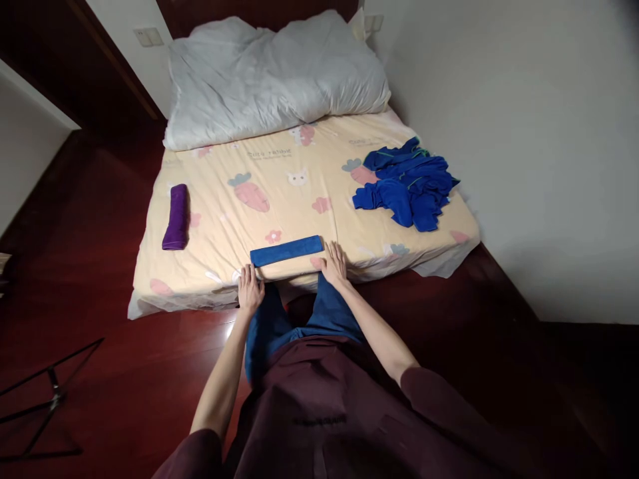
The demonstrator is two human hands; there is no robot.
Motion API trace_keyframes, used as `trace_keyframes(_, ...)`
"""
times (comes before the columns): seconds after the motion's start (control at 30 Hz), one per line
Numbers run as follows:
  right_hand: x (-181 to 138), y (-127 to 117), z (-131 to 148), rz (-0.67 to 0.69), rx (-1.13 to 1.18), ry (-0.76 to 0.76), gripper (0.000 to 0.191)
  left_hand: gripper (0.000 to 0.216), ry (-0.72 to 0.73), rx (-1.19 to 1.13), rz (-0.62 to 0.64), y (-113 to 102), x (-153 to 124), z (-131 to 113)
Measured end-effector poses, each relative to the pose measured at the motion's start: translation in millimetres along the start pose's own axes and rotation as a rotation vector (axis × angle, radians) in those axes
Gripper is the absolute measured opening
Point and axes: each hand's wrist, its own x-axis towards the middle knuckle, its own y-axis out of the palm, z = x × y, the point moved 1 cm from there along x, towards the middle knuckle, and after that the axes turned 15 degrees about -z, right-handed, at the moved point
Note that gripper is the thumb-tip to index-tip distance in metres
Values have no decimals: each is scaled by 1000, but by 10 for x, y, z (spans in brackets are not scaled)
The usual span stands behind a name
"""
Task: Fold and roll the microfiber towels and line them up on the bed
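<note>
Your towel (286, 251) lies folded in a narrow strip along the near edge of the bed (214, 174), between your hands. Your left hand (249, 287) rests flat at its left end and your right hand (333, 265) just beside its right end. Both are spread and hold nothing, though I can't tell whether the fingertips touch the cloth. It looks soft, light and limp, so I'd grip both short ends together or the folds would likely sag open.

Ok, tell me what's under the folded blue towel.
The folded blue towel lies on the carrot-print sheet; whatever that sheet shows directly beneath it is hidden.
</note>
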Motion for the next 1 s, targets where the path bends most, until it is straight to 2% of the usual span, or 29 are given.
trace_keyframes(0.07,-414,-26,40,-90,57,-10,58,75,-21,35,42,1,-416,-81)
trace_keyframes(0.1,-631,-24,61,-86,92,-14,55,74,-32,45,85,7,-628,-123)
trace_keyframes(0.2,-1132,21,113,80,200,-61,41,63,3,-15,250,15,-1084,-231)
trace_keyframes(0.27,-1246,58,124,172,298,-66,33,54,-21,-127,275,7,-1151,-276)
trace_keyframes(0.33,-1206,99,111,198,370,-17,31,50,-72,-243,255,6,-1044,-324)
trace_keyframes(0.4,-1104,148,88,207,395,42,30,47,-211,-445,230,23,-835,-407)
trace_keyframes(0.43,-1058,173,78,218,401,63,30,44,-338,-598,203,35,-713,-466)
trace_keyframes(0.57,-1003,248,53,247,431,98,26,22,-1021,-1433,52,86,-267,-780)
trace_keyframes(0.67,-1051,264,42,275,458,79,24,10,-1312,-1786,-1,119,-35,-972)
trace_keyframes(0.73,-1072,261,29,297,472,74,24,11,-1415,-1847,-52,150,70,-1024)
trace_keyframes(0.83,-1073,251,4,306,490,84,23,11,-1510,-1796,-145,209,189,-1007)
trace_keyframes(1.0,-1069,259,-38,297,549,95,22,8,-1542,-1722,-259,274,395,-913)
